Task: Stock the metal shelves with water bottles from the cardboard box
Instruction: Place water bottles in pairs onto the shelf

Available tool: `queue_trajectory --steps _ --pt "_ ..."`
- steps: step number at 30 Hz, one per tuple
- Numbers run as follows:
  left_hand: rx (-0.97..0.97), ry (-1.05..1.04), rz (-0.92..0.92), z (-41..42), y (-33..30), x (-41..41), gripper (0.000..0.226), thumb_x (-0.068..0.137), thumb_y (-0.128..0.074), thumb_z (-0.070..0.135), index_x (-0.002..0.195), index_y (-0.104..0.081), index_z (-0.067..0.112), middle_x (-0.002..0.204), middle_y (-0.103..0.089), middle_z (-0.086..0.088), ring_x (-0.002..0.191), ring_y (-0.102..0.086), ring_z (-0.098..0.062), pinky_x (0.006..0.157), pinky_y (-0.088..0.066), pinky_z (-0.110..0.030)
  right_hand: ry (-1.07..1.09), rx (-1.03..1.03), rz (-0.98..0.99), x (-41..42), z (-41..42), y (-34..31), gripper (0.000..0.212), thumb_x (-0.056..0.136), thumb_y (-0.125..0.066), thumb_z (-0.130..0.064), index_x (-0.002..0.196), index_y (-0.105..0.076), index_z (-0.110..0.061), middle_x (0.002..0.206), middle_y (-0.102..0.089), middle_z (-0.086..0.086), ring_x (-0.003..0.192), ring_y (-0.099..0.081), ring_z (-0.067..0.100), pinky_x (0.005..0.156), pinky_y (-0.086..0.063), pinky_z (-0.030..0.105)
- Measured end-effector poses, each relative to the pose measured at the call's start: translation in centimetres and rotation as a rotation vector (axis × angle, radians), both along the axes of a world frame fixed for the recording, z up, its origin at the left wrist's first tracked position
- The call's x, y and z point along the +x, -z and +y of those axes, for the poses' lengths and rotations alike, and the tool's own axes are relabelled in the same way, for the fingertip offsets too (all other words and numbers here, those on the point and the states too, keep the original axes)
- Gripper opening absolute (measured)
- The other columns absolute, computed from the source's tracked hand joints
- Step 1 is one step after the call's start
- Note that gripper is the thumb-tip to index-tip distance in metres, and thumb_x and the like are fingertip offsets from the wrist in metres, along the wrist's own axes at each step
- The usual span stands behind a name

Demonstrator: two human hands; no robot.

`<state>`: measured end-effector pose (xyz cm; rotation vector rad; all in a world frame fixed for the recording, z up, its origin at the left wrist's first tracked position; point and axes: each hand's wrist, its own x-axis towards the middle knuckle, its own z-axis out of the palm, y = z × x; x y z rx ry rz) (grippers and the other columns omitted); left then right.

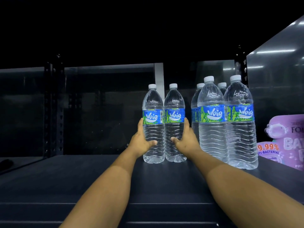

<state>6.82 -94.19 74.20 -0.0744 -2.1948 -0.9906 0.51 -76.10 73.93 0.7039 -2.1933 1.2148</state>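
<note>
- Two clear plastic bottles stand upright side by side, touching, on the dark shelf (pixel 98 178), mid-depth: left bottle (pixel 153 116) and right bottle (pixel 174 112). White screw caps, smooth rounded shoulders, wavy ribbed lower bodies, blue/green "Waig" label bands w/ barcode strip.
- Left hand (pixel 140 141) grips left bottle from its outer side, below the label: thumb across the front ribs, fingers wrapped round the far side.
- Right hand (pixel 186 139) grips right bottle the same way, mirrored; thumb tip on the ribbed front, index up along the label edge.
- Both bases look seated on the shelf, tho the dim light makes contact hard to confirm.
- Just to the right, apart by a narrow gap: cluster of four like bottles, two rows. Front pair (pixel 212 122) and (pixel 241 124) touching each other; back pair mostly hidden, caps (pixel 199 85) and (pixel 222 84) showing.
- Shelf surface: matte dark metal, flat, w/ stepped front lip.
- Perforated dark metal upright (pixel 54 104) at back left; another upright (pixel 241 66) at back right.
- Glossy grey side panel (pixel 276 71) on right, reflecting ceiling light strips.
- Far right on shelf: purple printed pack (pixel 287 145), "99.99% anti-bacterial" text, partly cut off by frame edge.
</note>
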Motion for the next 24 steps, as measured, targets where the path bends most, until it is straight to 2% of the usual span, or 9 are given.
queue_trajectory --steps 5,9,18,24 --pt "-0.032 -0.026 -0.012 0.12 0.04 -0.04 0.109 0.083 -0.076 0.015 0.153 0.006 0.033 0.138 -0.055 0.000 0.121 -0.055 -0.021 0.104 -0.042 -0.035 -0.007 0.012 -0.014 0.03 0.12 0.08 0.094 0.091 -0.064 -0.022 0.153 0.006 -0.020 0.148 -0.031 0.018 0.133 -0.038 0.033 0.106 -0.033 0.040" --pt "-0.054 -0.032 -0.023 0.13 -0.04 -0.01 0.108 0.085 -0.073 0.015 0.154 0.008 0.031 0.139 -0.054 -0.001 0.122 -0.054 -0.020 0.097 -0.039 -0.026 0.004 0.015 -0.015 0.00 0.08 0.16 0.094 0.091 -0.063 -0.023 0.154 0.006 -0.021 0.143 -0.040 0.021 0.128 -0.044 0.035 0.103 -0.037 0.039" --pt "-0.095 -0.038 -0.034 -0.60 0.12 -0.43 0.110 0.084 -0.075 0.022 0.153 0.010 0.036 0.142 -0.052 0.001 0.128 -0.051 -0.022 0.107 -0.038 -0.034 0.011 0.016 -0.055 -0.04 0.45 0.25 0.091 0.094 -0.061 -0.025 0.153 0.008 -0.027 0.147 -0.039 0.020 0.128 -0.045 0.035 0.101 -0.038 0.039" --pt "-0.098 -0.052 -0.017 -0.54 0.05 -0.53 0.108 0.085 -0.074 0.017 0.154 0.008 0.031 0.138 -0.055 0.000 0.125 -0.053 -0.021 0.095 -0.035 -0.024 0.011 0.014 -0.068 -0.31 0.45 0.40 0.091 0.094 -0.061 -0.027 0.152 0.009 -0.032 0.151 -0.036 0.017 0.130 -0.045 0.036 0.102 -0.039 0.041"
